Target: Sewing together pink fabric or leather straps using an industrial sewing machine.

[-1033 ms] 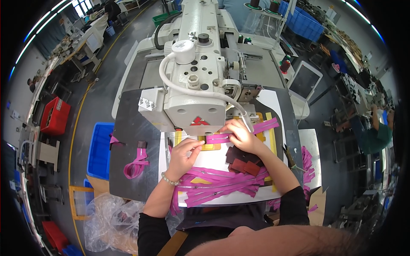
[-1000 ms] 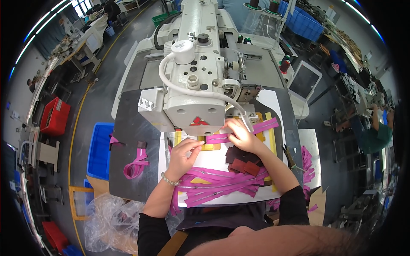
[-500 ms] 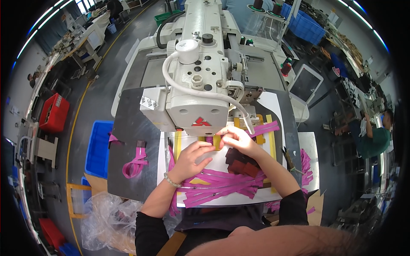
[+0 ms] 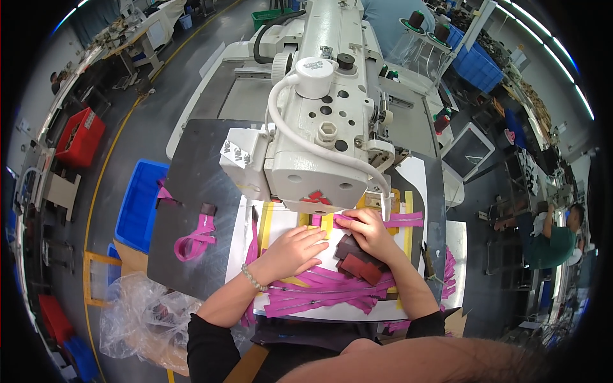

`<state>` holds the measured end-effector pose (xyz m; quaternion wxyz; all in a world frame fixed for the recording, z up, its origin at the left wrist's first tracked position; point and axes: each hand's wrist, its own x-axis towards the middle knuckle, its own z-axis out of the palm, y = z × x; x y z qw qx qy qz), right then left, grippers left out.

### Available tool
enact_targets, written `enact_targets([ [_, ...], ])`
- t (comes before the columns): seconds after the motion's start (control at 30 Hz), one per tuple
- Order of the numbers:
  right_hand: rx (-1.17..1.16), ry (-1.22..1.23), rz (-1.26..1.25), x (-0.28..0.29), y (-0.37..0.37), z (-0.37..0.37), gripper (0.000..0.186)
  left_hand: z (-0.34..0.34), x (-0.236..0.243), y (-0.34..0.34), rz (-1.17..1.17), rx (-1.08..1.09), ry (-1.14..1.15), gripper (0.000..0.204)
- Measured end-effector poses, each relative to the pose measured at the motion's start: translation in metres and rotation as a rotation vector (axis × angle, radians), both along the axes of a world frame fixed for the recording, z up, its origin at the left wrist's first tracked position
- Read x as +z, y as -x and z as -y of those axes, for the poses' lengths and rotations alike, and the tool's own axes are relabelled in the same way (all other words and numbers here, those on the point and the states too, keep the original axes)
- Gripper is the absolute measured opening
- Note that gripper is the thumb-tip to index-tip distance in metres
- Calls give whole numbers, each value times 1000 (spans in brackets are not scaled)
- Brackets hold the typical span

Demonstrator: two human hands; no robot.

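Under the head of a white sewing machine (image 4: 313, 172), a pink zipper (image 4: 408, 220) lies level across a yellow-edged holder (image 4: 327, 225). My right hand (image 4: 371, 235) has its bent fingers closed on the zipper at the holder's right side. My left hand (image 4: 290, 255) rests with fingers stretched out and close together, their tips at the holder's yellow edge. The needle area is hidden behind the machine head. Just below my right hand sit dark brown and reddish fabric pieces (image 4: 361, 267). Several more pink zippers (image 4: 325, 293) lie in a pile nearer to me.
A looped pink zipper (image 4: 195, 239) with a dark end lies on the grey table (image 4: 185, 166) at left. Beyond it stands a blue bin (image 4: 142, 204), with clear plastic wrap (image 4: 143, 316) below. Scissors or snips (image 4: 430, 262) lie at right. A screen (image 4: 469, 150) stands far right.
The zipper's right part has swung from slanting upward to lying level. My right hand has lowered from a raised pinch onto the zipper. The whole view has shifted slightly.
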<state>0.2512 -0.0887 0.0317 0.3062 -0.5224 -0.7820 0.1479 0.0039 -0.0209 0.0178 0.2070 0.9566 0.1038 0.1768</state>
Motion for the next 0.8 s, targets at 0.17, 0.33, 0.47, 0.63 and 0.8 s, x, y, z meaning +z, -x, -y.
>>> enact_targets([
  [0.17,-20,26,9,-1,0,-2,39,-1,2,-2,-3,-1,-4,42],
  [0.33,-2,-9,33,1,3,-5,36,0,2,-1,-8,-12,-12,41],
  [0.47,-44,-7,63,3,8,-3,32,0,4,-4,10,-16,2,41],
  [0.63,-65,-8,65,0,9,-3,30,1,1,-3,56,-23,7,40],
  [0.8,-90,-1,34,-2,8,-2,27,1,4,-3,56,-13,13,40],
])
